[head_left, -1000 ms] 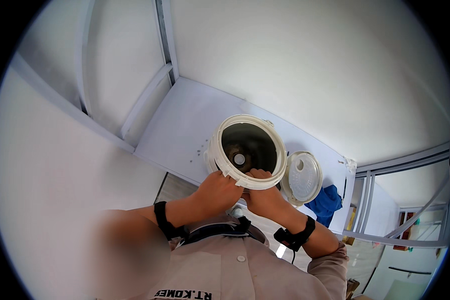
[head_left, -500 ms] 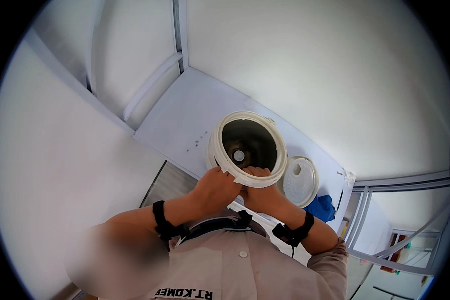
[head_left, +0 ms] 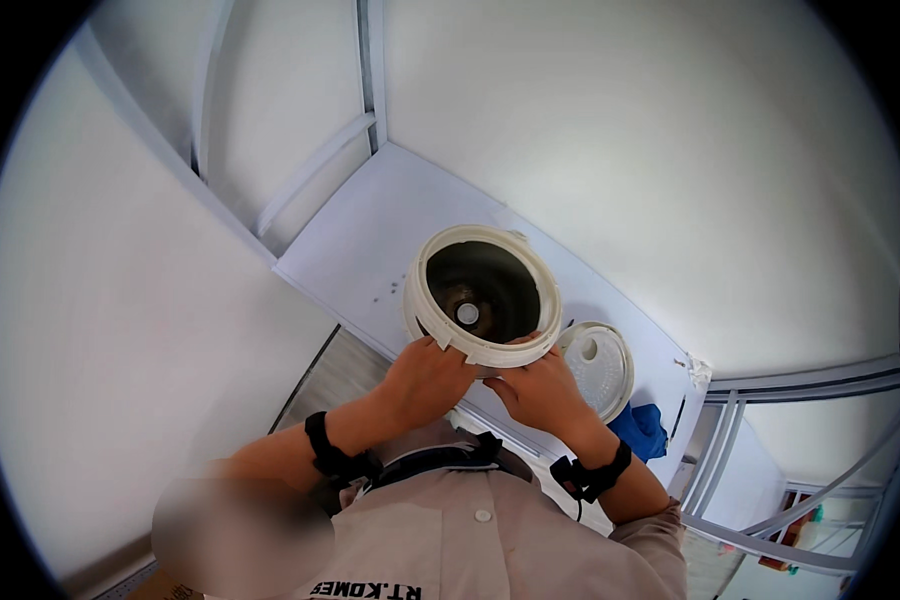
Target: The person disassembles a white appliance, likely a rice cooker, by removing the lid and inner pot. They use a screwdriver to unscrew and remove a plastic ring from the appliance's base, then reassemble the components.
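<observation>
A white, open rice-cooker body (head_left: 425,300) with a dark interior and a small round disc (head_left: 467,313) at its bottom stands on the pale table (head_left: 350,210). My left hand (head_left: 430,380) is closed on its front rim, left of centre. My right hand (head_left: 540,385) grips the front-right part of the same rim, fingers curled over the edge and thumb lower down. A white perforated lid (head_left: 600,375) lies just right of the cooker, beside a crumpled blue cloth (head_left: 642,433). Several small grey pieces (head_left: 390,290) are scattered left of the cooker.
A white wall (head_left: 630,140) runs behind the table, with a light metal frame (head_left: 370,70) at the left corner. More rails (head_left: 810,365) and a shelf-like frame stand at the right. White crumpled material (head_left: 698,372) lies at the table's right end.
My right hand has moved rightward along the rim, away from my left. The cooker appears slightly farther left in the picture, and the whole view has shifted a little.
</observation>
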{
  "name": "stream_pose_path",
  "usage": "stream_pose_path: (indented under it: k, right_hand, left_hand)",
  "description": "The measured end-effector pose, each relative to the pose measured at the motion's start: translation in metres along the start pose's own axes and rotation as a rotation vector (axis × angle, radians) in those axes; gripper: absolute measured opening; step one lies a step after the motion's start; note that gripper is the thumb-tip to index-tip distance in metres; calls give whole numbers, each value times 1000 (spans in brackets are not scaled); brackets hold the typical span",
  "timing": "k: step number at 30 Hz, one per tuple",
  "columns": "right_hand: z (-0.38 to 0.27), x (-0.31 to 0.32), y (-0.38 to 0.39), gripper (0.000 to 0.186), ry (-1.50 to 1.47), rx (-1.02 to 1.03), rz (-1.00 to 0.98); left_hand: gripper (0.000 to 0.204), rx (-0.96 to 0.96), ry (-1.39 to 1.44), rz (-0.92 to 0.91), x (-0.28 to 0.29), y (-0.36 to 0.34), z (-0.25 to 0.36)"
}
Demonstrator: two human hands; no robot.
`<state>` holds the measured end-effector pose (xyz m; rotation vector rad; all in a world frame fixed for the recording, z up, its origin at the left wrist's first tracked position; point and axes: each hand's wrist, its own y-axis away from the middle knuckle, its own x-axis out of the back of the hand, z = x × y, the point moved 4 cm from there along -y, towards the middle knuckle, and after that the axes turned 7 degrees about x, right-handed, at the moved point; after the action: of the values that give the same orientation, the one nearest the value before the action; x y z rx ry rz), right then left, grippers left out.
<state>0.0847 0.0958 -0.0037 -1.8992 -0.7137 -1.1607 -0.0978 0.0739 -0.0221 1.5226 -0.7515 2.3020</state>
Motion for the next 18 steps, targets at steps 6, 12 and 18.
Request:
stream_pose_path:
  k: [6,12,18]
  right_hand:
    - [0,18,6,35,-1,61,274]
    - [10,41,-8,33,-65,-31,437]
    - [58,61,-37,57,-118,-161,680]
  left_hand:
    - [37,35,58,15,3,-1,-1]
    - [52,123,190,69,13,-3,3]
    - [46,97,215,98,16,-1,3]
